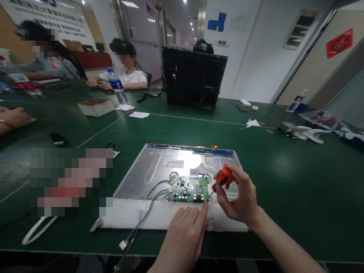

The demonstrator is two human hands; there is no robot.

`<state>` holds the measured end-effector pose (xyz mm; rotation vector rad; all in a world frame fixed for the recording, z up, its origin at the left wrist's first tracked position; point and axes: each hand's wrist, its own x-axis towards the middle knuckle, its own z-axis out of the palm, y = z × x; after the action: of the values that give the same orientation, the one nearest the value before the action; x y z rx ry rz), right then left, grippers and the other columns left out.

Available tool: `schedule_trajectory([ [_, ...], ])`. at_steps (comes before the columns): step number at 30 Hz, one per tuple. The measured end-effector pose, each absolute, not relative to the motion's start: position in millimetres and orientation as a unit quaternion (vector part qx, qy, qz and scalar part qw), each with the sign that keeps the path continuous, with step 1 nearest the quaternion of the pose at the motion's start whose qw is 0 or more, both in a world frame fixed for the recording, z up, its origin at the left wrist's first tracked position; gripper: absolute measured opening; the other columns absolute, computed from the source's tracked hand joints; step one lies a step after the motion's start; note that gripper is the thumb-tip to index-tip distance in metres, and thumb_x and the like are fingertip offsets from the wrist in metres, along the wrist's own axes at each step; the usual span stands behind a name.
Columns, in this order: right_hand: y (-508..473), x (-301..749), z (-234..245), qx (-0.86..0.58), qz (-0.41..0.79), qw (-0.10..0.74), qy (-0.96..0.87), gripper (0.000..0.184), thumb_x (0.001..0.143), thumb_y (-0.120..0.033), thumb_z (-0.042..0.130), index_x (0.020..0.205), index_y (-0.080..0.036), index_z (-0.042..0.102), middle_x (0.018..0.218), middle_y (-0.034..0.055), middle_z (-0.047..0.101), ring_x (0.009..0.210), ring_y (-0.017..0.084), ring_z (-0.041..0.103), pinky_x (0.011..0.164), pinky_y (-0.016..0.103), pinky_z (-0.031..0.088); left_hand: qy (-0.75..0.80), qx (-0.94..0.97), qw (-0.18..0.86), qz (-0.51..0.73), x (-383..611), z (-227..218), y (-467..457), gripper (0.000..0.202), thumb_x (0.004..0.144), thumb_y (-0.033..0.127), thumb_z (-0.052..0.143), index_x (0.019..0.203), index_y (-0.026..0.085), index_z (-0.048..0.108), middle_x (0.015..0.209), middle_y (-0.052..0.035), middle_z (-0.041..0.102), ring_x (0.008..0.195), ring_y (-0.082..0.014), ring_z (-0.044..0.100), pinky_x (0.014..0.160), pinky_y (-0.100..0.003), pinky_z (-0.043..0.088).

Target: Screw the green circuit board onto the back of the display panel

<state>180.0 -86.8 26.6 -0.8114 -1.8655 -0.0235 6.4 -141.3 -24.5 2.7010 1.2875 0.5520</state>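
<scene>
My right hand (239,193) grips a short screwdriver (224,177) with an orange and black handle, held tilted. Its shaft points down at the lower right corner of a green circuit board (187,185). My left hand (187,227) rests on the lower part of the panel, index finger stretched out to that same corner, close to the screwdriver tip. The board sits on the metal back of a flat display panel (136,182). Grey cables (146,216) run from the board's left side to a white plug over the panel's front edge. Whether the tip sits in a screw is too small to tell.
A black monitor housing (195,79) stands at the back. Left of it are an open box (96,107) and a water bottle (118,89). Gloves (305,132) lie at the right. Two people sit across the table; another person's hand (17,119) rests at far left.
</scene>
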Motion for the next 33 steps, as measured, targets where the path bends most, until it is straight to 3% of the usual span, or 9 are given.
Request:
schedule_trajectory([
  [10, -85.1, 179.1, 32.8, -0.360, -0.061, 0.500, -0.785, 0.062, 0.079, -0.018, 0.064, 0.135, -0.022, 0.039, 0.079, -0.0014, 0.063, 0.054, 0.010, 0.054, 0.046, 0.023, 0.049, 0.423, 0.882, 0.041, 0.205, 7.2, -24.1, -140.5, 0.036, 0.094, 0.015, 0.033, 0.128, 0.013, 0.046, 0.084, -0.0076, 0.062, 0.073, -0.0207, 0.057, 0.068, -0.036, 0.048],
  [17, -86.7, 179.6, 28.8, -0.337, -0.018, 0.525, -0.781, 0.065, 0.077, -0.011, 0.057, 0.137, -0.018, 0.033, 0.095, 0.0062, 0.062, 0.059, 0.011, 0.058, 0.044, 0.024, 0.048, 0.423, 0.885, 0.041, 0.189, 7.0, -24.6, -140.1, 0.035, 0.094, 0.016, 0.034, 0.126, 0.012, 0.046, 0.084, -0.0078, 0.061, 0.074, -0.0213, 0.057, 0.070, -0.037, 0.048],
  [26, -85.9, 179.3, 34.4, -0.355, -0.061, 0.498, -0.789, 0.060, 0.080, -0.017, 0.064, 0.134, -0.021, 0.039, 0.078, -0.0003, 0.062, 0.055, 0.011, 0.053, 0.047, 0.024, 0.049, 0.423, 0.885, 0.052, 0.188, 7.0, -24.9, -140.5, 0.035, 0.094, 0.016, 0.036, 0.127, 0.013, 0.045, 0.085, -0.0072, 0.060, 0.075, -0.0219, 0.056, 0.070, -0.038, 0.048],
  [33, -87.8, 180.2, 28.7, -0.342, 0.001, 0.518, -0.784, 0.065, 0.077, -0.011, 0.056, 0.137, -0.016, 0.032, 0.092, 0.0063, 0.061, 0.059, 0.012, 0.057, 0.045, 0.025, 0.048, 0.420, 0.887, 0.053, 0.184, 6.6, -25.3, -141.4, 0.035, 0.093, 0.015, 0.037, 0.127, 0.011, 0.044, 0.086, -0.0080, 0.061, 0.076, -0.0221, 0.056, 0.069, -0.039, 0.048],
])
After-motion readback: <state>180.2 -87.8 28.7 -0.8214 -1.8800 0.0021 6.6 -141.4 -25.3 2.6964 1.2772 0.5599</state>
